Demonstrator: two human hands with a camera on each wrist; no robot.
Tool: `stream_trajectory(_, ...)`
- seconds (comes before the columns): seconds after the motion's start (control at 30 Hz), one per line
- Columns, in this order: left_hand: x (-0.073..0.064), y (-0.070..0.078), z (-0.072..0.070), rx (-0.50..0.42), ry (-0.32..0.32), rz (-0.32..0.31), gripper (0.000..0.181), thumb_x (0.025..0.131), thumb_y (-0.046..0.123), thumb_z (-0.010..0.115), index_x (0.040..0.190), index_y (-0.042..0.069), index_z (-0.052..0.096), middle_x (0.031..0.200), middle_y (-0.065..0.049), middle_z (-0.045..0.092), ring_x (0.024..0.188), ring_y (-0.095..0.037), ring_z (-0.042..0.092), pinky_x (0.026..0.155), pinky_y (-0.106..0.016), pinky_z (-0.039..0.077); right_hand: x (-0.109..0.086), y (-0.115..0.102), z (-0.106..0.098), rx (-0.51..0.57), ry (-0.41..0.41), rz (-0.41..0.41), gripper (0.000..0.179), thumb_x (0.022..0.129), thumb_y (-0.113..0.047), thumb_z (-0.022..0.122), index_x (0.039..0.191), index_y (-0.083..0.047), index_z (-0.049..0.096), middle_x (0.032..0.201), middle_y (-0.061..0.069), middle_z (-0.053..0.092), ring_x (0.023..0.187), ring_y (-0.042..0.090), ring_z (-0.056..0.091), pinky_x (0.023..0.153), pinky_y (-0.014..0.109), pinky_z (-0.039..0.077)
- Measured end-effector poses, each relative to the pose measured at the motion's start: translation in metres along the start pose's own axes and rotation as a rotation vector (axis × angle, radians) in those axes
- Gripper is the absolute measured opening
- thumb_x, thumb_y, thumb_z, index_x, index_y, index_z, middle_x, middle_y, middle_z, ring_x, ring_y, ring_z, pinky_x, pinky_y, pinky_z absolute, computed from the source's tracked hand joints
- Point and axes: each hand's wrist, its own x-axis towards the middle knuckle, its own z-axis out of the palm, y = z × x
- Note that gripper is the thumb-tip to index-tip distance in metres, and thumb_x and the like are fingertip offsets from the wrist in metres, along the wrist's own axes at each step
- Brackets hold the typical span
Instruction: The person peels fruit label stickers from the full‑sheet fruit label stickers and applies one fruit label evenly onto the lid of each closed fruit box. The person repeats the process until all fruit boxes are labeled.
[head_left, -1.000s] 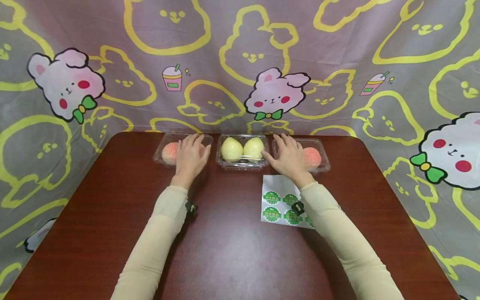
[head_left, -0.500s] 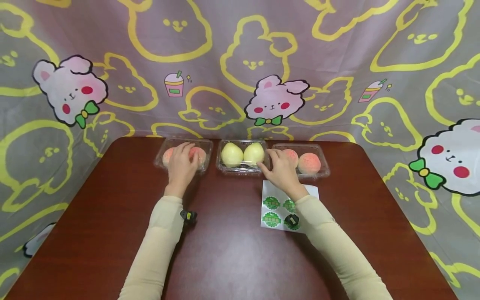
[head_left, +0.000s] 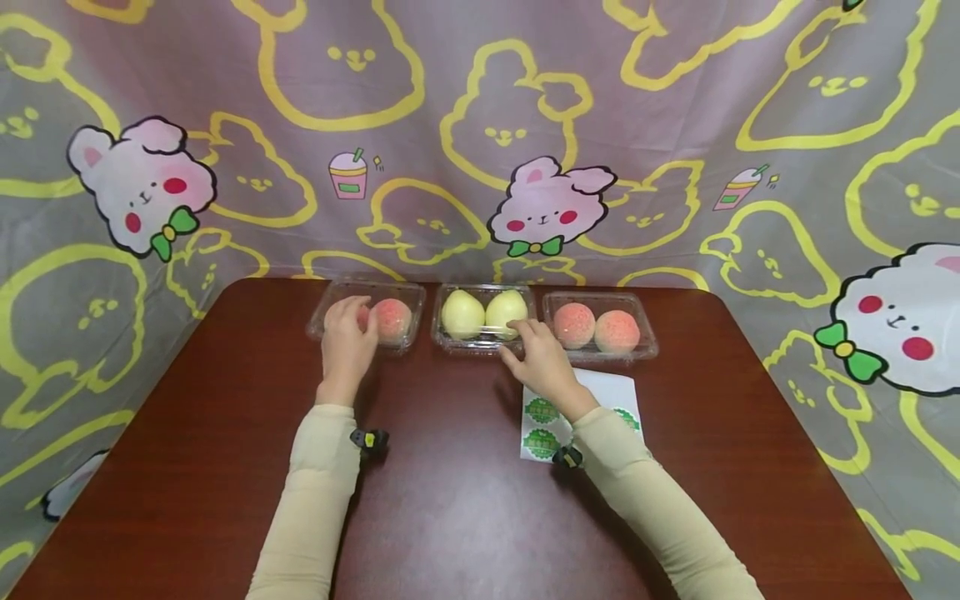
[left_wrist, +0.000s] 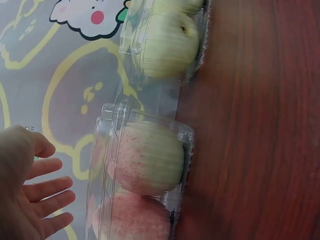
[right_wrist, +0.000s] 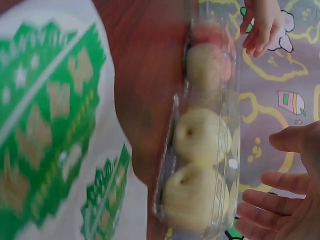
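Observation:
Three clear plastic boxes stand in a row along the back of the table. Two pinkish peaches (head_left: pixel 392 318) lie in the left box (left_wrist: pixel 187 137), and two pale yellow pears (head_left: pixel 462 314) in the middle box (right_wrist: pixel 159 210). The right box (head_left: pixel 647 321) holds two more peaches (head_left: pixel 617 332). My left hand (head_left: pixel 347 346) is over the left box's front, hiding part of one peach; its fingers (left_wrist: pixel 55 187) are spread and hold nothing. My right hand (head_left: pixel 546 362) hovers at the middle box's front right corner, its fingers (right_wrist: pixel 285 182) relaxed, with nothing in them.
A white sheet of green round stickers (head_left: pixel 542 443) lies on the dark brown table (head_left: pixel 450 517), partly under the right forearm. A patterned cloth (head_left: pixel 420 83) hangs right behind the table and along both sides.
Both hands have drawn left and toward the front edge. My right hand has left the right box for the middle one, uncovering the right peaches. The left hand has uncovered one left peach.

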Motion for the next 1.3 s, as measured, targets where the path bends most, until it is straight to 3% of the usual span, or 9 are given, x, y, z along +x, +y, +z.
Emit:
stream_trajectory(0.2,-0.003,-0.005,-0.002,-0.007,-0.001,-0.05,0.029,0.095,0.015,0.056,0.117,-0.004,0.063,0.123,-0.023,0.061,0.119,-0.039,0.053,0.104,-0.052,0.043,-0.004,-0.012,0.008,0.045,0.012,0.01,0.039,0.09,-0.025,0.067,0.121,-0.003,0.06,0.12,0.016,0.064,0.117,0.035,0.058,0.097,0.05,0.049)
stream_trajectory(0.57,-0.003,-0.019,-0.007,-0.029,0.113,-0.063,0.025,0.09,0.007,0.058,0.111,-0.004,0.066,0.113,-0.025,0.065,0.111,-0.042,0.056,0.098,-0.053,0.043,-0.004,-0.033,0.022,0.097,0.034,-0.049,0.037,0.089,-0.022,0.067,0.119,-0.001,0.061,0.118,0.018,0.065,0.116,0.033,0.06,0.1,0.046,0.049)
stream_trajectory(0.93,-0.003,-0.04,-0.023,-0.02,0.165,-0.176,0.025,0.093,0.006,0.055,0.112,-0.008,0.064,0.116,-0.028,0.062,0.114,-0.042,0.054,0.1,-0.052,0.043,0.003,-0.056,0.049,0.121,0.006,-0.138,0.027,0.088,-0.018,0.066,0.109,-0.001,0.065,0.107,0.014,0.07,0.105,0.029,0.065,0.094,0.039,0.051)
stream_trajectory(1.17,-0.005,-0.048,-0.027,-0.026,0.166,-0.23,0.026,0.094,0.008,0.055,0.113,-0.007,0.063,0.119,-0.028,0.061,0.117,-0.041,0.054,0.103,-0.051,0.042,0.007,-0.066,0.065,0.196,-0.053,-0.086,0.027,0.09,-0.017,0.063,0.111,-0.001,0.066,0.109,0.014,0.071,0.108,0.027,0.066,0.096,0.038,0.051)
stream_trajectory(1.3,-0.005,-0.051,-0.029,-0.036,0.157,-0.267,0.028,0.094,0.01,0.054,0.115,-0.006,0.063,0.123,-0.027,0.06,0.121,-0.041,0.053,0.105,-0.051,0.041,0.01,-0.07,0.072,0.23,-0.044,-0.056,0.026,0.09,-0.016,0.063,0.11,-0.001,0.067,0.109,0.014,0.072,0.107,0.027,0.067,0.095,0.037,0.052)
